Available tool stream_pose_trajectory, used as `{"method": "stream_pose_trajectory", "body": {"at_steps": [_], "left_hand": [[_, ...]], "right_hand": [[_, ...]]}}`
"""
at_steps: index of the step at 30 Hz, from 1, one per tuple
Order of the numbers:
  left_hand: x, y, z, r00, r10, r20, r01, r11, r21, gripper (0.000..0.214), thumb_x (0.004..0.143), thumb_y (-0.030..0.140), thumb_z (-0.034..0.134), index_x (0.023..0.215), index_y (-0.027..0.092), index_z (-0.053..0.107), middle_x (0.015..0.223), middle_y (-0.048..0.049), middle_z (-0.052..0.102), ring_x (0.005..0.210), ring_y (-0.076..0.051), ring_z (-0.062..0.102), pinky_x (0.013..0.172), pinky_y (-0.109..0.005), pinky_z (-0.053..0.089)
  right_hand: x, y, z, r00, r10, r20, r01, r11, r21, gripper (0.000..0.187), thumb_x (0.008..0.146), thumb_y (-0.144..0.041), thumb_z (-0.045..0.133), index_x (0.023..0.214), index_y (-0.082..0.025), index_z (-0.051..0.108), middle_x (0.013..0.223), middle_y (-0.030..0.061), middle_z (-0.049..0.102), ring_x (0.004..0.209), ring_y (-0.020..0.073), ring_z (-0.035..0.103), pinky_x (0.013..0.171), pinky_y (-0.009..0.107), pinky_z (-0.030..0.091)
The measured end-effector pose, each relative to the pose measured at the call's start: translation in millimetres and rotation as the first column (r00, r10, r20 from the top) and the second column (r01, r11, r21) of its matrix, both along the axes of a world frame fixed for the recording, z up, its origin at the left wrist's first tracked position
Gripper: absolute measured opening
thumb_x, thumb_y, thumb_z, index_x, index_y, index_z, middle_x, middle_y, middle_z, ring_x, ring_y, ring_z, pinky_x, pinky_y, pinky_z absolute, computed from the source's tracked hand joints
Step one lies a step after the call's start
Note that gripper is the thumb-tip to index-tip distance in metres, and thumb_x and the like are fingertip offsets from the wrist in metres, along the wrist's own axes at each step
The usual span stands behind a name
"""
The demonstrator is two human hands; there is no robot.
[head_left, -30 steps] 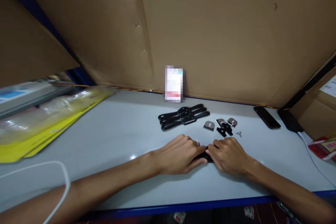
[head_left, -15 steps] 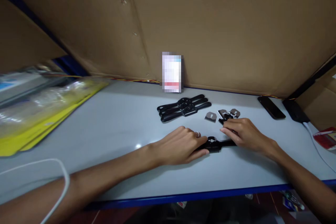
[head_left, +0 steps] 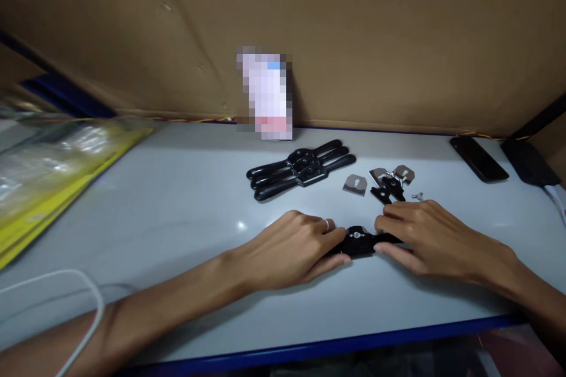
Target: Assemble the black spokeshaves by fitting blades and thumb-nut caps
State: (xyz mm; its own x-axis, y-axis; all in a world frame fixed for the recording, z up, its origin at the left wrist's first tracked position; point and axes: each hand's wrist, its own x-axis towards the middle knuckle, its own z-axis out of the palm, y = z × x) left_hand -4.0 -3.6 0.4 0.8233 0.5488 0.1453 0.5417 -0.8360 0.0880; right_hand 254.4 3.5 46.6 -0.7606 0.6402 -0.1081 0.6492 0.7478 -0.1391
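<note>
A black spokeshave (head_left: 359, 242) lies across the table near its front edge, its middle plate and central screw showing between my hands. My left hand (head_left: 305, 244), with a ring, is closed around its left handle. The other handle is under the curled fingers and thumb of my right hand (head_left: 424, 241), which largely hide it. Just beyond my right hand are small black cap plates (head_left: 392, 188), a bright thumbscrew (head_left: 418, 196) and steel blades. One blade (head_left: 355, 184) lies apart to the left. Several more black spokeshaves (head_left: 303, 168) rest side by side farther back.
A dark phone (head_left: 480, 159) and a black box with a white cable (head_left: 530, 163) lie at the back right. A blurred-out upright item (head_left: 269, 97) leans on the cardboard wall (head_left: 375, 35). Yellow-backed clear packaging (head_left: 66, 182) fills the left. A white cable (head_left: 95, 300) crosses my left forearm.
My right hand has drawn back from the black cap plates and closed on the spokeshave's right handle. My left hand keeps its hold. The view has shifted slightly.
</note>
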Motion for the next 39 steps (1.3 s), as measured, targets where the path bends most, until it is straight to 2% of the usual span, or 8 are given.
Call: {"method": "stream_pose_trajectory", "body": {"at_steps": [5, 11, 14, 19, 24, 30, 34, 39], "left_hand": [[-2, 1, -2.0, 0.998, -0.036, 0.048, 0.035, 0.999, 0.030, 0.043, 0.107, 0.042, 0.034, 0.078, 0.019, 0.055, 0.062, 0.0018, 0.057, 0.047, -0.011, 0.048, 0.049, -0.032, 0.027], [-2, -1, -1.4, 0.996, -0.080, 0.045, 0.070, 0.978, 0.197, 0.039, 0.107, 0.039, 0.033, 0.079, 0.020, 0.052, 0.062, 0.0031, 0.056, 0.048, -0.012, 0.048, 0.051, -0.030, 0.032], [-5, -1, -0.1, 0.994, -0.107, 0.018, 0.096, 0.946, 0.309, 0.034, 0.107, 0.034, 0.036, 0.078, 0.021, 0.050, 0.062, 0.0034, 0.055, 0.047, -0.013, 0.049, 0.051, -0.030, 0.033], [-12, 5, 0.5, 0.991, -0.117, -0.057, 0.130, 0.850, 0.511, 0.028, 0.108, 0.030, 0.035, 0.085, 0.022, 0.049, 0.063, 0.0033, 0.054, 0.047, -0.015, 0.050, 0.050, -0.032, 0.033], [-14, 9, -1.8, 0.986, -0.161, -0.032, 0.154, 0.838, 0.523, 0.031, 0.108, 0.030, 0.034, 0.083, 0.023, 0.049, 0.063, 0.0036, 0.054, 0.045, -0.014, 0.050, 0.048, -0.032, 0.034], [-14, 11, 0.4, 0.980, -0.196, -0.028, 0.181, 0.831, 0.527, 0.031, 0.107, 0.025, 0.035, 0.083, 0.022, 0.054, 0.065, 0.0019, 0.059, 0.046, -0.015, 0.056, 0.048, -0.032, 0.039], [-11, 11, 3.8, 0.977, -0.205, -0.051, 0.202, 0.839, 0.504, 0.036, 0.107, 0.023, 0.032, 0.079, 0.021, 0.054, 0.064, 0.0018, 0.059, 0.046, -0.014, 0.058, 0.046, -0.030, 0.039], [-11, 12, 5.7, 0.974, -0.219, -0.061, 0.219, 0.827, 0.518, 0.038, 0.108, 0.024, 0.029, 0.079, 0.021, 0.054, 0.064, 0.0019, 0.060, 0.045, -0.014, 0.060, 0.044, -0.029, 0.041]], "right_hand": [[-3, -2, 0.5, 0.999, -0.002, 0.039, 0.004, 0.999, -0.042, 0.011, 0.092, -0.028, 0.063, 0.098, -0.019, 0.065, 0.096, 0.0058, 0.067, 0.084, 0.0223, 0.060, 0.063, 0.032, 0.033], [-6, -2, -1.4, 1.000, 0.016, 0.010, -0.015, 0.995, -0.099, 0.009, 0.093, -0.026, 0.062, 0.097, -0.018, 0.065, 0.095, 0.0061, 0.068, 0.088, 0.0236, 0.060, 0.071, 0.036, 0.041], [-9, 0, 0.8, 0.999, 0.054, -0.004, -0.054, 0.989, -0.137, 0.010, 0.096, -0.023, 0.059, 0.099, -0.014, 0.064, 0.098, 0.0079, 0.068, 0.087, 0.0219, 0.061, 0.076, 0.036, 0.043], [-13, 1, 3.8, 0.999, 0.034, -0.033, -0.040, 0.978, -0.204, 0.013, 0.100, -0.023, 0.053, 0.103, -0.013, 0.061, 0.100, 0.0085, 0.069, 0.075, 0.0184, 0.060, 0.064, 0.032, 0.040], [-10, 5, -1.7, 0.996, 0.026, -0.090, -0.047, 0.970, -0.239, 0.014, 0.101, -0.023, 0.051, 0.105, -0.013, 0.060, 0.093, 0.0080, 0.069, 0.076, 0.0180, 0.060, 0.063, 0.029, 0.039], [-9, 11, -11.2, 0.981, 0.089, -0.171, -0.132, 0.958, -0.256, 0.016, 0.101, -0.020, 0.050, 0.109, -0.011, 0.061, 0.092, 0.0090, 0.069, 0.083, 0.0183, 0.062, 0.070, 0.029, 0.044], [-11, 13, -13.2, 0.979, 0.107, -0.171, -0.147, 0.959, -0.241, 0.016, 0.099, -0.020, 0.052, 0.109, -0.011, 0.062, 0.093, 0.0098, 0.070, 0.084, 0.0194, 0.062, 0.074, 0.029, 0.045], [-11, 15, -12.6, 0.980, 0.114, -0.162, -0.151, 0.958, -0.244, 0.012, 0.098, -0.020, 0.052, 0.104, -0.015, 0.061, 0.091, 0.0073, 0.069, 0.087, 0.0199, 0.061, 0.078, 0.030, 0.045]]}}
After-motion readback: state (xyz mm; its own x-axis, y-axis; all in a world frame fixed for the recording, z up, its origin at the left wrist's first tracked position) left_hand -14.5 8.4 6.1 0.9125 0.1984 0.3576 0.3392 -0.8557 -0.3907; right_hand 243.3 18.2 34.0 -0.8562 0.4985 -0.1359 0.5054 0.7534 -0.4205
